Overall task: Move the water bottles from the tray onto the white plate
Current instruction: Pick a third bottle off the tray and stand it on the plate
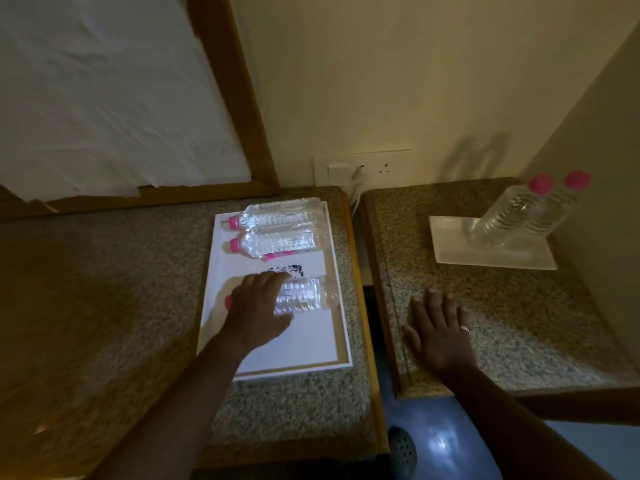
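A white tray [325, 355] lies on the left granite counter. Three clear water bottles with pink caps lie on their sides in it: two at the far end [280, 216] [277, 242], one nearer [308, 294]. My left hand [258, 306] is curled over the neck end of the near bottle, fingers wrapped on it. On the right counter a white plate [450, 244] holds two upright pink-capped bottles [502, 216] [550, 209]. My right hand [440, 330] rests flat on the right counter, fingers spread, holding nothing.
A gap [367, 282] separates the two granite counters, with blue floor [440, 441] and a drain below. A wall socket [363, 168] with a plugged cable sits behind the tray. A wall rises close to the right of the plate.
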Action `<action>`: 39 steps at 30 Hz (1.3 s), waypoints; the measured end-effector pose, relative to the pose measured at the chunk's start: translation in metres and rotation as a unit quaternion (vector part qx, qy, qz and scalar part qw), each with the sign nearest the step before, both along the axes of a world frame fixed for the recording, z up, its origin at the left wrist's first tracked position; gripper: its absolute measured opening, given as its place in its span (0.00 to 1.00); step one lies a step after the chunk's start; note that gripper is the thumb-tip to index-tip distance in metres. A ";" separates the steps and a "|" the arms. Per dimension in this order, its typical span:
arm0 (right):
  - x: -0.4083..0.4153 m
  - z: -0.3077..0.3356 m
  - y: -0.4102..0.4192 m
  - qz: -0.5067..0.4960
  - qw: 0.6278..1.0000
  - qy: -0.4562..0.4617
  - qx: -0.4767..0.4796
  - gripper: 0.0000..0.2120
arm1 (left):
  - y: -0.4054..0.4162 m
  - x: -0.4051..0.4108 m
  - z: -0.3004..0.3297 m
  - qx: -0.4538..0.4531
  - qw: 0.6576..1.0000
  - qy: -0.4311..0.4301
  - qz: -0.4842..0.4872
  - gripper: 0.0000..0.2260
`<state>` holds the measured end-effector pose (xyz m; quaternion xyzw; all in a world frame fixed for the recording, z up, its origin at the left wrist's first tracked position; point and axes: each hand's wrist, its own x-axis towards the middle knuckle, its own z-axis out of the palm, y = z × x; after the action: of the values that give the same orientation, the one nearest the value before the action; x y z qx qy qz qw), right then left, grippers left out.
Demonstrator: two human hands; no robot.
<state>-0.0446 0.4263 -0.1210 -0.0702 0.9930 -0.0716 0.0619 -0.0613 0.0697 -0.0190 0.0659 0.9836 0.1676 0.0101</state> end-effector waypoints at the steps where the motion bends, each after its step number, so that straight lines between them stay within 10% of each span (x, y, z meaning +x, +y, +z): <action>1: -0.001 0.002 -0.030 0.027 1.000 0.011 0.005 0.32 | -0.032 0.020 -0.001 0.015 1.000 -0.002 0.016 0.34; 14: -0.001 -0.003 -0.025 0.007 1.000 0.009 -0.006 0.35 | -0.073 0.025 0.016 -0.013 0.984 -0.172 0.036 0.35; 25: -0.002 -0.013 -0.021 0.003 1.000 0.007 -0.001 0.33 | -0.053 -0.001 0.092 0.027 0.999 -0.016 -0.028 0.38; 34: -0.003 -0.012 -0.021 0.011 1.000 0.018 -0.004 0.33 | -0.008 0.011 0.064 0.425 0.898 0.030 0.113 0.32; 39: -0.002 -0.007 -0.023 0.010 1.000 0.018 -0.017 0.34 | -0.005 0.007 0.055 0.463 0.867 -0.001 0.185 0.30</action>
<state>-0.0467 0.4033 -0.1277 -0.0820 0.9919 -0.0870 0.0433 -0.0541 0.0642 0.0362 -0.1205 0.7874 0.6024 -0.0520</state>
